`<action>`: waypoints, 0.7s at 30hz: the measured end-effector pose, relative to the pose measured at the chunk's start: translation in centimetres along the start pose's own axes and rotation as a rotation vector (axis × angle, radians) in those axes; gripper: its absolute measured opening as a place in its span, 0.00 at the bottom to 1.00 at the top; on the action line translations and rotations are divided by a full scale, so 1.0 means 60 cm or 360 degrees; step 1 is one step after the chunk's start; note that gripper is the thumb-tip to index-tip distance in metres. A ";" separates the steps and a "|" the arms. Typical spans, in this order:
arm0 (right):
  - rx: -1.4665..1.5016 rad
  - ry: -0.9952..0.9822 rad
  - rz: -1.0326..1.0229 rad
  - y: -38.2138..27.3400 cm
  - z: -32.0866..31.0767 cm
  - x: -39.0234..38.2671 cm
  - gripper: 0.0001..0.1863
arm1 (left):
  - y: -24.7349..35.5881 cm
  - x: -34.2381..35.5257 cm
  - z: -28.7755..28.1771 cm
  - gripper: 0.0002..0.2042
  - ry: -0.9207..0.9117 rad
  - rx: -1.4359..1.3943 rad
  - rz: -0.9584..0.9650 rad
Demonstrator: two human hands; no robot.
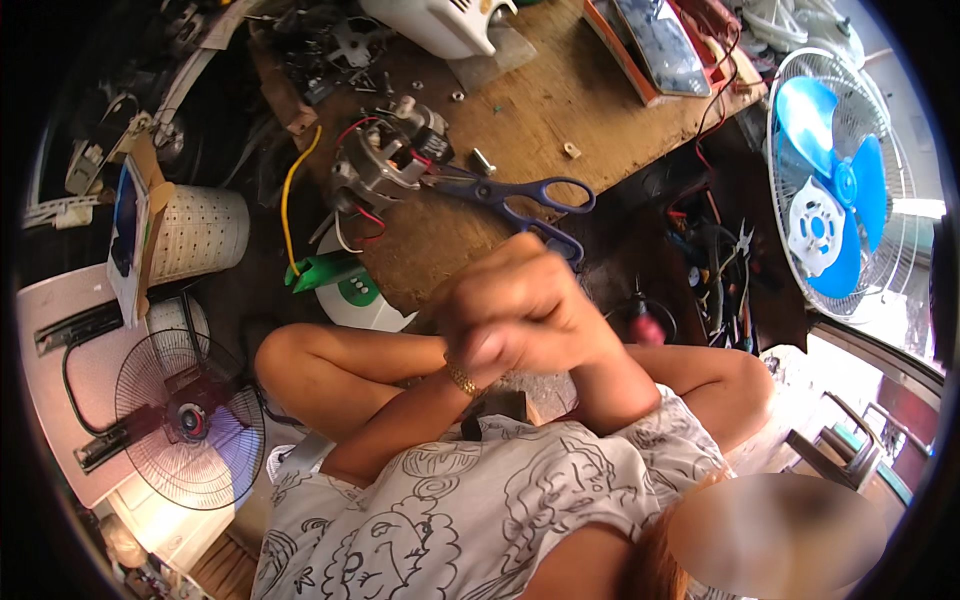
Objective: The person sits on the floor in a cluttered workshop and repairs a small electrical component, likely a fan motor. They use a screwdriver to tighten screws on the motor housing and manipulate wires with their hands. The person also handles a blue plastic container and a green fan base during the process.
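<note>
My right hand (537, 305) is raised over my lap, its fingers curled and closed; what they hold, if anything, is hidden. My left hand (470, 357), with a gold bracelet at the wrist, meets it from behind, mostly covered and blurred. Just beyond them, blue-handled scissors (540, 193) lie on the worn wooden board (405, 260) beside a bare metal motor (372, 165) with red and white leads. A white and green fan base (345, 298) sits under the board's front edge, with a green part and a yellow wire near it.
Fans stand at both sides, one with blue blades (845, 184), one dark (190, 420). A perforated white bin (200, 230) is at left. A dark tray of pliers and tools (720, 290) lies right of my hands. An orange box (650, 55) and white housing (430, 25) are at the back.
</note>
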State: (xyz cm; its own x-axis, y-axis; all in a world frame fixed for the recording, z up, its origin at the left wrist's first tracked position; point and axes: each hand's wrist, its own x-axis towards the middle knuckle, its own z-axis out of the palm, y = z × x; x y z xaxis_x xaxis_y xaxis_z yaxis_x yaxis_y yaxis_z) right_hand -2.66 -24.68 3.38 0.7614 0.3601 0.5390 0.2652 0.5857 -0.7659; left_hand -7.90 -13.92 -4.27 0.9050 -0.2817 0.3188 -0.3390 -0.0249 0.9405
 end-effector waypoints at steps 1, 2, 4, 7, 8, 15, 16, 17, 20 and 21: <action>-0.0052 0.0055 0.0018 0.002 0.002 -0.004 0.14 | -0.008 0.003 0.008 0.18 0.0015 0.0033 0.0021; -0.0234 0.0107 -0.0052 -0.006 0.006 0.000 0.15 | -0.010 0.006 0.006 0.18 -0.0010 0.0051 0.0024; -0.0317 0.0142 -0.0017 -0.016 0.009 -0.009 0.17 | -0.017 -0.004 -0.013 0.19 -0.0124 0.0100 -0.0019; -0.0641 0.0207 0.0176 -0.048 0.035 -0.032 0.11 | -0.029 -0.070 -0.095 0.20 -0.0335 0.0139 -0.0314; -0.0952 0.0219 0.0249 -0.062 0.047 -0.026 0.16 | -0.032 -0.074 -0.114 0.21 -0.0352 0.0099 -0.0283; -0.1704 -0.0307 0.0884 -0.172 0.095 -0.017 0.10 | 0.065 0.027 -0.084 0.23 -0.0376 -0.0092 0.0537; -0.1631 -0.0305 0.0932 -0.179 0.106 -0.014 0.09 | 0.066 0.026 -0.064 0.24 -0.0453 -0.0238 0.0353; -0.1448 -0.0103 0.1005 -0.175 0.120 -0.017 0.08 | 0.057 0.020 -0.045 0.25 -0.0512 -0.0373 0.0169; -0.1027 0.0491 0.1186 -0.162 0.147 -0.045 0.09 | 0.049 0.001 0.004 0.23 -0.0450 -0.0397 -0.0003; -0.1201 0.0452 0.1183 -0.161 0.148 -0.042 0.09 | 0.052 -0.006 0.011 0.22 -0.0358 -0.0325 0.0010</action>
State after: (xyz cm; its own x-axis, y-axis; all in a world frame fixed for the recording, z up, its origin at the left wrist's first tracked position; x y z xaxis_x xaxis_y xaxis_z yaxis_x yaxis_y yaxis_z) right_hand -12.39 -24.78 12.55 0.9640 0.2021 -0.1727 -0.0966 -0.3387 -0.9359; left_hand -9.47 -14.53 -1.55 0.8156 -0.4874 0.3117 -0.2650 0.1643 0.9502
